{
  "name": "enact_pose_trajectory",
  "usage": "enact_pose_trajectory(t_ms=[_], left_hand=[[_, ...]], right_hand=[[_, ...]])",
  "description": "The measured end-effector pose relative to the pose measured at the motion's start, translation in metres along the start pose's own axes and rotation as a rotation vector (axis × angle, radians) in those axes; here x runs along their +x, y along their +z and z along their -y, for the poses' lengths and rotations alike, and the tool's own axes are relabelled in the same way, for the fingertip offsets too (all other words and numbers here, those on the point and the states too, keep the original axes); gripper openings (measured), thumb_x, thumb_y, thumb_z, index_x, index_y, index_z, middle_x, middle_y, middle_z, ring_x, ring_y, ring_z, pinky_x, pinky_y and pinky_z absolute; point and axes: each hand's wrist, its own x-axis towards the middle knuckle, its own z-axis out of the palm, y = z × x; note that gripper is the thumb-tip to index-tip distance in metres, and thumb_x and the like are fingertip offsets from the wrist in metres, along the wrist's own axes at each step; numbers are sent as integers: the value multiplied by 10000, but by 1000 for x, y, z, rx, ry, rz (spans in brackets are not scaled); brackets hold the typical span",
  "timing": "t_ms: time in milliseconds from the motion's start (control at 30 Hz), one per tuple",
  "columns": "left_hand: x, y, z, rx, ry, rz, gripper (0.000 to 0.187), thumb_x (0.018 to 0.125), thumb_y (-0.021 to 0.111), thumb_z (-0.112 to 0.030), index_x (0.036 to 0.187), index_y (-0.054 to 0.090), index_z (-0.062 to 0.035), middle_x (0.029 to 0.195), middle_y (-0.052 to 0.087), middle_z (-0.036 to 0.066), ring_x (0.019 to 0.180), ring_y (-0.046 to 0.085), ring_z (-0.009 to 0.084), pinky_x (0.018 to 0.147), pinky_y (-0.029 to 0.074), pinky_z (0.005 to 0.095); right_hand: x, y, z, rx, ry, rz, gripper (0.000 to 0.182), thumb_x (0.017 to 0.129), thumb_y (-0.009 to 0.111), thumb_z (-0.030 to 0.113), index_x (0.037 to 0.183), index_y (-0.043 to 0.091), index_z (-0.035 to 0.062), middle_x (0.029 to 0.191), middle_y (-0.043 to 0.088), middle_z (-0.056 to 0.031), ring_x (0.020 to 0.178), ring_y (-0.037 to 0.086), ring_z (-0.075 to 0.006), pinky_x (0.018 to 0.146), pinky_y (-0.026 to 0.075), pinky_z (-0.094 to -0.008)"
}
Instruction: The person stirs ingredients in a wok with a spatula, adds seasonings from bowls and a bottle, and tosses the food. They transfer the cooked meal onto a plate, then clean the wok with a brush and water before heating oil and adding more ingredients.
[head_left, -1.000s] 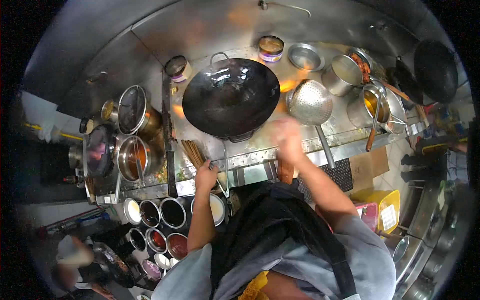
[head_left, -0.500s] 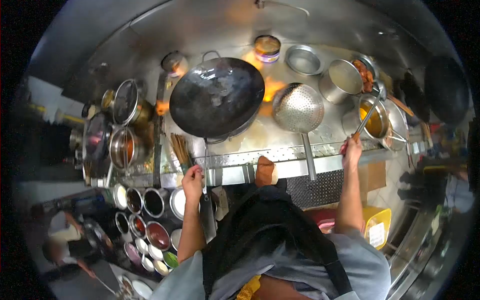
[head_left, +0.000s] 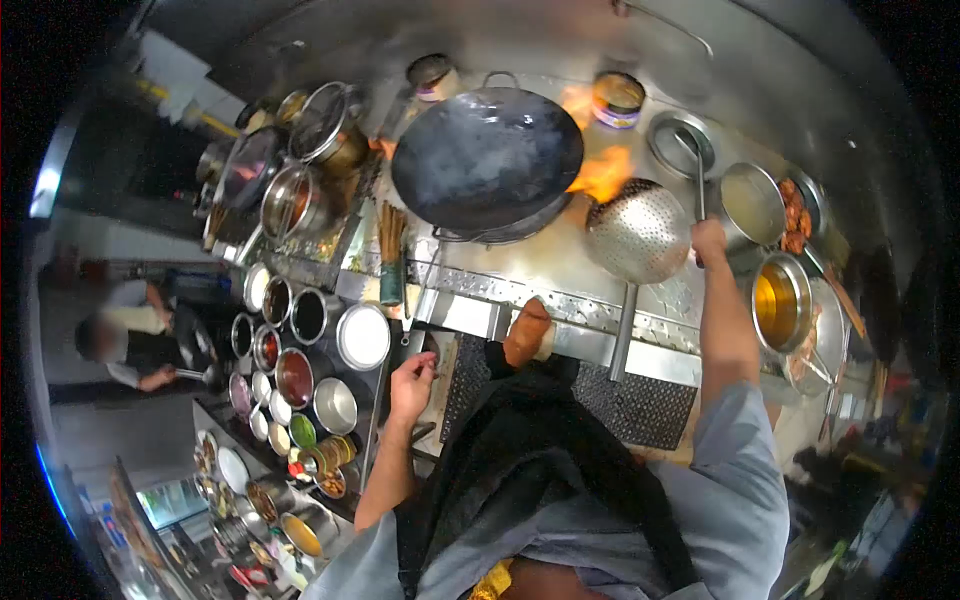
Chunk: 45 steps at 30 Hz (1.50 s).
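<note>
My right hand (head_left: pixel 710 243) is wrapped round the handle of a ladle (head_left: pixel 699 185). The ladle's bowl end lies in a shallow metal pan (head_left: pixel 660 150) at the back of the range. Close to that hand rests a perforated strainer (head_left: pixel 635 232), its handle toward me. My left hand (head_left: pixel 410 385) hovers before the range's front edge, fingers curled in, with nothing visible in them. A bamboo wok brush (head_left: pixel 393 250) stands beyond it, apart from the fingers. Smoke rises in the black wok (head_left: pixel 485 160), and flames show on its right side.
Right of the ladle are a deep pot (head_left: pixel 752 205), reddish-brown food pieces (head_left: pixel 795 215) and a pot of yellow-orange liquid (head_left: pixel 783 303). Several sauce containers (head_left: pixel 294 378) stand at left. Another person (head_left: pixel 140 335) works farther left. Cans (head_left: pixel 618 100) sit behind the wok.
My right hand has carried the ladle from above the yellow-orange pot leftward to the shallow pan. My left hand has come away from the wok brush toward me. The view has turned.
</note>
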Motion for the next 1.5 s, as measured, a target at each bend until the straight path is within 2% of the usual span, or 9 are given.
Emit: enact_pose_trajectory(t_ms=[33,133,200,367,500,833,1067,1300,1500], left_hand=[[-8,0,-5,62,27,6,198,949,615,-101,1101,680,9,880,704,62,738,628,107,693,513,265],[-26,6,4,83,13,5,192,934,624,-95,1085,687,5,880,713,82,749,645,127,704,519,277],[-31,14,18,84,40,16,189,923,626,-103,1068,698,-6,892,723,104,771,674,158,710,529,294],[-5,30,-17,186,49,6,200,891,640,-136,1048,708,-32,896,710,130,827,687,252,747,535,353],[70,41,-76,284,710,-203,193,849,667,-133,1018,698,-45,950,664,124,915,618,347,825,487,437],[197,74,-97,398,950,-260,83,749,709,-111,822,748,-105,847,616,69,870,557,297,774,464,438],[209,72,-98,473,957,-164,148,742,659,-83,845,762,-111,829,629,66,857,566,294,737,482,422],[135,52,-106,303,907,-237,230,761,643,4,973,710,-53,1049,646,147,951,596,357,839,495,430],[44,21,23,392,525,-143,127,832,646,-77,936,703,-31,1025,665,164,974,619,364,883,487,435]], right_hand=[[15,-17,10,324,163,425,167,823,588,149,721,647,30,661,653,-138,618,653,-216,478,484,-371],[27,-49,29,876,406,588,151,852,573,138,747,616,39,621,590,-55,560,588,-147,429,442,-306],[35,-73,17,1882,871,737,121,898,511,117,827,578,46,653,537,6,497,505,-109,427,425,-257],[-39,-154,34,2070,701,840,135,930,470,109,951,550,3,706,519,12,530,501,-84,443,420,-229],[-109,-235,64,2183,640,867,287,934,462,102,1166,513,-57,729,515,8,536,497,-81,436,413,-231],[-253,-296,152,2278,568,1036,492,972,438,128,1418,340,-54,804,510,-42,512,481,-92,390,422,-254],[-290,-275,193,1781,629,1064,384,920,512,125,1280,488,-7,707,512,-26,454,465,-89,316,358,-240],[-248,-230,161,1255,198,824,316,891,554,50,1200,515,-10,715,571,-43,428,494,-123,372,411,-260],[-151,-216,105,1000,43,425,576,928,524,96,1478,354,87,793,631,-75,535,597,-155,460,473,-280]])
